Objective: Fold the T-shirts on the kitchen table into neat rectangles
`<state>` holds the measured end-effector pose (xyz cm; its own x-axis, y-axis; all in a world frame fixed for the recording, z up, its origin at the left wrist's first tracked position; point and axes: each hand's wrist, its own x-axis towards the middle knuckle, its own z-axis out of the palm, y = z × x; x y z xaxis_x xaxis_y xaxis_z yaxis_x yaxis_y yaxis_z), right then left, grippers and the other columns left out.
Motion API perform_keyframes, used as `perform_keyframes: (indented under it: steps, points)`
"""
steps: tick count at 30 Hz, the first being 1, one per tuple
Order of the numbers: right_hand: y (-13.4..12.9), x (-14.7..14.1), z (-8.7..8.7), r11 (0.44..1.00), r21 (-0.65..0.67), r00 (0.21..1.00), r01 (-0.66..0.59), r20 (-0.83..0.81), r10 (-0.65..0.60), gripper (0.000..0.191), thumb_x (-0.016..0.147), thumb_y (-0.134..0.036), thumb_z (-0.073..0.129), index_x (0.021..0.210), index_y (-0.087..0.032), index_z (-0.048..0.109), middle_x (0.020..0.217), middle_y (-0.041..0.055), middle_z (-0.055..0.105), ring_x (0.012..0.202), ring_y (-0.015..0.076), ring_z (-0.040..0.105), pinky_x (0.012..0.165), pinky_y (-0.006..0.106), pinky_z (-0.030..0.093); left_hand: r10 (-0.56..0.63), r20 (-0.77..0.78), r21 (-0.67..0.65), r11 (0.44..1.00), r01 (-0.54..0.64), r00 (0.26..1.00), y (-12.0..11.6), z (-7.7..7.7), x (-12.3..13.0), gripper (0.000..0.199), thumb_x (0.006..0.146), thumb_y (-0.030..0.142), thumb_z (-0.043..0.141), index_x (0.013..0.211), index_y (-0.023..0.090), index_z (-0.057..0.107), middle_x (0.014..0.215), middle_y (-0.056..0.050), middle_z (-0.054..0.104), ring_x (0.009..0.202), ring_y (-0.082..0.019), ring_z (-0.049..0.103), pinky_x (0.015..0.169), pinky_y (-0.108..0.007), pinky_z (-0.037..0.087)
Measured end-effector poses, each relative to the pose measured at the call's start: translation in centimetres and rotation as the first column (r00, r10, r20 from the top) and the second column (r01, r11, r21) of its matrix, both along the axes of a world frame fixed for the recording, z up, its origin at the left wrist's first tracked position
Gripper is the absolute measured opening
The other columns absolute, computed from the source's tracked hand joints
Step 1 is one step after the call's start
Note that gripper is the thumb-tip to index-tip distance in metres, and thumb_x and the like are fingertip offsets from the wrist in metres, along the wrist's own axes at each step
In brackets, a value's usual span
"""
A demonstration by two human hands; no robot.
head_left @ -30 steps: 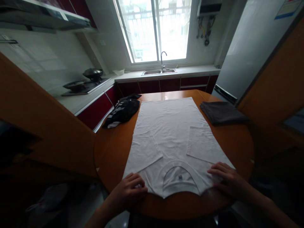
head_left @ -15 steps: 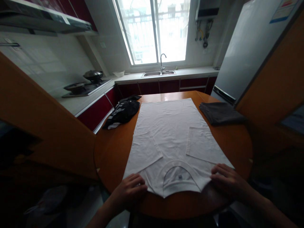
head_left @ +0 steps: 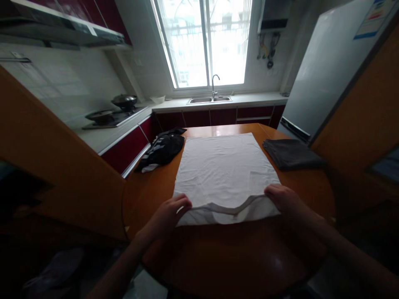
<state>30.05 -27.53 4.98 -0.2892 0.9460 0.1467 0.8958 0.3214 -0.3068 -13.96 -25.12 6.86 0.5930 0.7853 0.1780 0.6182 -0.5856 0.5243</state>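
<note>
A white T-shirt [head_left: 220, 166] lies across the round wooden table [head_left: 224, 257], its hem toward the window. Its collar end is lifted and turned over away from me, so the neckline shows as a wavy edge. At the left shoulder, my left hand [head_left: 174, 209] pinches the fabric between thumb and fingers. My right hand [head_left: 282, 197] grips the same edge at the right shoulder. Both sleeves are mostly hidden under the raised cloth.
A black garment with white stripes [head_left: 165, 147] lies on the table's left side. A folded dark grey cloth [head_left: 291, 154] rests on the right. Beyond are a counter with a sink [head_left: 209, 100], a stove with pans [head_left: 124, 101] and a fridge [head_left: 339, 62].
Both hands have taken the shirt's collar end and moved forward, away from me. The collar, flat near the table's front edge before, is now raised and folding over the body of the shirt.
</note>
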Motion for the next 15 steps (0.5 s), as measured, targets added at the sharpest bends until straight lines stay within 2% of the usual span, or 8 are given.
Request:
perform_keyframes:
  steps: [3,6,9,12,14,15]
  points:
    - [3.4,-0.8,-0.5,0.981,-0.136,0.989,0.137,0.077,-0.127,0.022,0.096,-0.024,0.046,0.087,-0.021,0.066,0.091,0.0078,0.072,0.083,0.0220,0.066,0.069,0.029,0.040,0.070,-0.046,-0.090,0.993,-0.074,0.997,3.5,-1.1,0.2,0.020,0.095,0.030,0.053,0.085,0.020,0.067,0.090,-0.004,0.068,0.081,-0.017,0.063,0.075,-0.026,0.046]
    - [5.7,-1.5,-1.6,0.959,-0.229,0.978,0.168,0.164,-0.132,0.023,0.094,-0.024,0.048,0.087,-0.021,0.069,0.090,0.0092,0.073,0.083,0.0230,0.067,0.067,0.029,0.039,0.119,-0.121,-0.184,0.973,-0.140,0.986,6.5,-2.8,0.5,0.021,0.088,0.034,0.057,0.081,0.019,0.070,0.082,-0.004,0.069,0.076,-0.019,0.063,0.070,-0.027,0.046]
    - [6.2,-1.1,-2.6,0.973,-0.171,0.982,0.152,0.137,-0.129,0.020,0.092,-0.025,0.052,0.095,-0.020,0.071,0.100,0.0109,0.072,0.092,0.0235,0.067,0.075,0.030,0.043,0.164,-0.109,-0.194,0.964,-0.183,0.980,8.1,-3.8,-0.3,0.029,0.086,0.044,0.060,0.080,0.019,0.073,0.081,-0.006,0.070,0.073,-0.021,0.064,0.070,-0.029,0.047]
    - [4.8,1.4,-3.3,0.977,0.030,0.977,0.213,-0.024,-0.213,0.027,0.091,-0.034,0.054,0.105,-0.018,0.070,0.110,0.0131,0.070,0.103,0.0267,0.064,0.089,0.035,0.046,0.323,0.050,-0.084,0.944,-0.319,0.945,7.4,-3.6,-3.1,0.045,0.087,0.058,0.054,0.088,0.018,0.075,0.091,-0.009,0.072,0.082,-0.023,0.067,0.077,-0.031,0.051]
    - [3.1,4.0,-3.8,0.939,0.100,0.935,0.329,-0.176,-0.309,0.033,0.090,-0.042,0.053,0.104,-0.017,0.070,0.107,0.0138,0.071,0.101,0.0285,0.065,0.090,0.039,0.048,0.464,0.137,-0.092,0.886,-0.455,0.875,5.6,-3.3,-5.7,0.056,0.085,0.066,0.052,0.097,0.017,0.074,0.099,-0.011,0.073,0.089,-0.025,0.068,0.079,-0.032,0.053]
    - [2.1,5.3,-4.1,0.913,0.094,0.897,0.396,-0.254,-0.363,0.037,0.089,-0.046,0.053,0.102,-0.017,0.070,0.105,0.0139,0.072,0.098,0.0288,0.066,0.088,0.040,0.050,0.533,0.147,-0.126,0.846,-0.519,0.833,4.4,-3.3,-7.0,0.060,0.083,0.069,0.054,0.103,0.016,0.073,0.104,-0.012,0.073,0.089,-0.025,0.069,0.079,-0.033,0.054]
